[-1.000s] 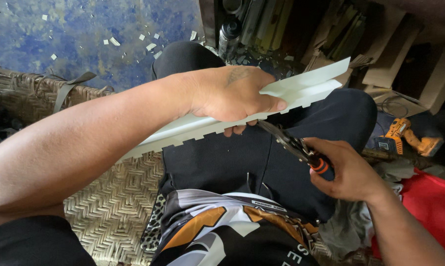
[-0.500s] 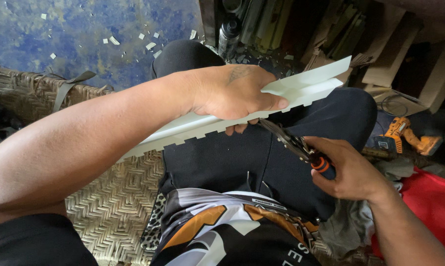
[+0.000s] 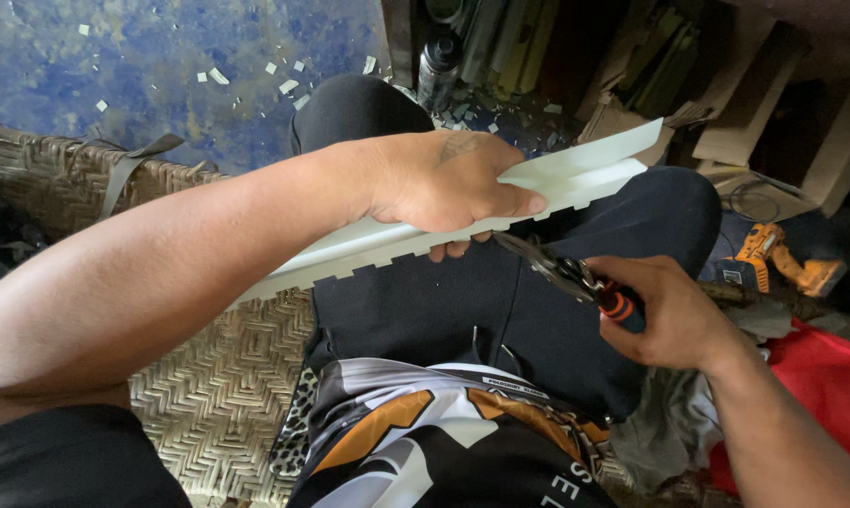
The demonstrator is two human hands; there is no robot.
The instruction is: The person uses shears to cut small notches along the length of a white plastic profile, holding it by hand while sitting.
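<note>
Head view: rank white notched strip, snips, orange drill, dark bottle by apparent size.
1. white notched strip
2. snips, in the right hand
3. orange drill and dark bottle: similar, both farther away, so unranked.

A long white angled strip (image 3: 575, 174) slants across the lap, its far end tipped up to the right and its lower edge cut into square notches. Metal snips (image 3: 561, 273) with orange-and-black handles point their closed blades at that notched edge.
</note>
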